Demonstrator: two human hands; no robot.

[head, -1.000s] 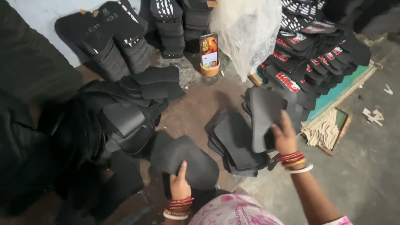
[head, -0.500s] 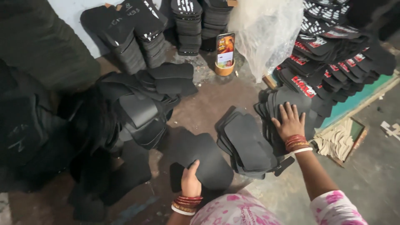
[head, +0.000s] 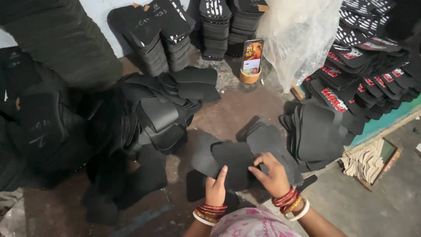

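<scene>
Both hands meet on a flat black rubber cut-out piece [head: 234, 164] lying on the brown floor just in front of me. My left hand [head: 215, 189] grips its near edge, thumb on top. My right hand [head: 272, 174] presses down on its right side, fingers curled over the edge. Both wrists carry red and white bangles. A low stack of similar black pieces [head: 272, 147] sits just beyond my right hand. Further right stands another stack of black pieces [head: 318, 134].
A big heap of black pieces [head: 153, 109] fills the left. Tall stacks [head: 175, 39] line the back wall. A phone propped in a small cup [head: 252, 59] stands beside a clear plastic bag [head: 298, 39]. Printed black soles [head: 364, 66] pile at the right.
My right hand has left the right-hand stack and come back to the piece in front of me, joining my left hand on it. The view has shifted slightly.
</scene>
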